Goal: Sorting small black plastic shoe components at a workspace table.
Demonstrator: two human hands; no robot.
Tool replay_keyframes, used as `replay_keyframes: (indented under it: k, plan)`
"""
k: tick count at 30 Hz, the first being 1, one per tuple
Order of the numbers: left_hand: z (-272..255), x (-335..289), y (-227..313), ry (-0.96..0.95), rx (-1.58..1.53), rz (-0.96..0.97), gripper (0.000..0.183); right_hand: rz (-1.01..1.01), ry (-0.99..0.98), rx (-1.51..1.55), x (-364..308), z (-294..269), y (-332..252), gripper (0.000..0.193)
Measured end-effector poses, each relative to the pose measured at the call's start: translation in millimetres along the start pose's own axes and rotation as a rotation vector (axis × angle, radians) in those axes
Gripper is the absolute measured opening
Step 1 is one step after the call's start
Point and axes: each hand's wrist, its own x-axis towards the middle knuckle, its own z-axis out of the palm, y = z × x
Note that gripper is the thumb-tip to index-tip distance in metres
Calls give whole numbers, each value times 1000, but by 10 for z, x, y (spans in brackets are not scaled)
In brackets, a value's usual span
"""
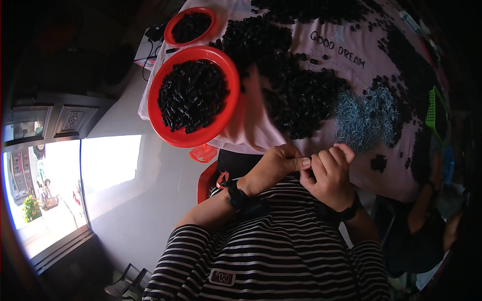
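Observation:
My left hand (277, 165) and my right hand (329, 174) meet fingertip to fingertip in front of my chest, just off the near edge of the table. Both are closed in a pinch, and whatever small thing lies between them is hidden by the fingers. Past my hands, a heap of small black cylindrical pieces (301, 105) covers the pink cloth (251, 133). To its right lies a tangled pile of thin blue-grey pieces (369, 118). A large red basin (232, 108) full of small black pieces stands at the left table edge.
Behind the basin is a smaller red bowl (213, 22) with more black pieces. A green plastic basket (431, 113) stands at the far right, near another person's arm (419, 208). A red plastic bag (203, 153) hangs below the basin. Left of the table, light falls through a doorway (45, 185).

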Motion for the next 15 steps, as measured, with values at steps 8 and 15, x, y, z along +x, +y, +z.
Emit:
replay_keyframes:
  k: [8, 15]
  plan:
    - [37, 3, 4, 29, -101, -12, 31, 6, 40, -68, -65, 34, -36, 18]
    - [-60, -18, 105, -47, -201, -94, 32, 70, 54, -152, -46, -25, -40, 38]
